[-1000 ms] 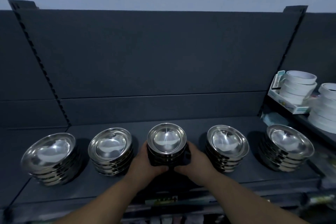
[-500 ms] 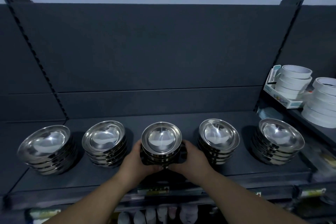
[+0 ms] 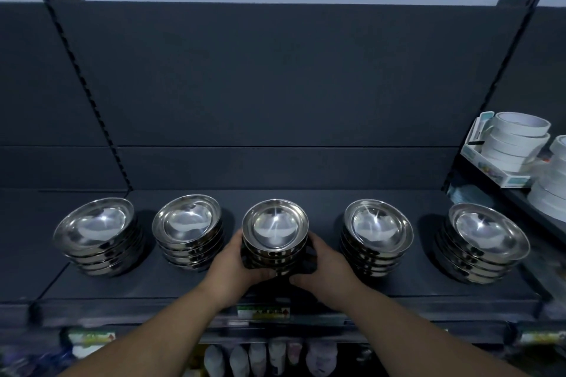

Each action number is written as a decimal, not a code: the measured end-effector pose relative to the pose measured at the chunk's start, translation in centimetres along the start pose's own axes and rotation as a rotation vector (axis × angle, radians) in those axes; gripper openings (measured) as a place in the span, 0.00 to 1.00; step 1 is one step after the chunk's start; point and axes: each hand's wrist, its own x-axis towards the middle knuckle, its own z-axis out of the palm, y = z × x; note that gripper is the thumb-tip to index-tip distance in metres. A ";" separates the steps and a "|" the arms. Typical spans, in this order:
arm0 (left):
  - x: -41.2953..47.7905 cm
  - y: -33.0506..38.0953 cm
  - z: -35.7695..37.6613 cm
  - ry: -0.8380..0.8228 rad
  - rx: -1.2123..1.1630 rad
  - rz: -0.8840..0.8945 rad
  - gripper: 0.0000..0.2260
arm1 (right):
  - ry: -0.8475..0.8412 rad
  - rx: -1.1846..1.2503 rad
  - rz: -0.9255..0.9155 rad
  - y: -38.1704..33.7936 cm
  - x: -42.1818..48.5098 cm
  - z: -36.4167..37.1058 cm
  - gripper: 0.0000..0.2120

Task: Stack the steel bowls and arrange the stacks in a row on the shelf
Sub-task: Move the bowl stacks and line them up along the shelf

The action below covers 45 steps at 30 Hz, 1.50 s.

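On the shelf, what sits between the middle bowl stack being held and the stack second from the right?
Head view: only the right hand gripping the middle stack; beyond it, bare shelf up to the second-from-right stack.

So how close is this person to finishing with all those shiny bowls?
Nearly done, it seems. Four stacks already stand apart in a row on the shelf. The middle stack is in hand: the left hand and right hand cup its sides. What seems left is lining it up and letting go; no loose bowls show.
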 end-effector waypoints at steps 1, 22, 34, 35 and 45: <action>0.0 0.0 0.0 0.002 0.002 -0.002 0.38 | -0.006 0.004 0.003 0.1 0.1 0.0 0.46; -4.8 2.4 6.2 0.120 0.603 -0.183 0.20 | 0.266 -0.259 0.144 5.4 -7.1 -6.7 0.13; -0.9 7.7 15.2 -0.015 0.188 0.031 0.48 | 0.329 -0.066 0.104 8.2 -6.3 -12.7 0.38; -0.7 7.8 15.6 -0.024 0.171 0.030 0.49 | 0.308 -0.060 0.071 8.3 -6.2 -12.8 0.39; 0.6 7.0 17.0 -0.009 0.066 0.029 0.47 | 0.272 -0.091 0.001 8.8 -4.2 -13.3 0.42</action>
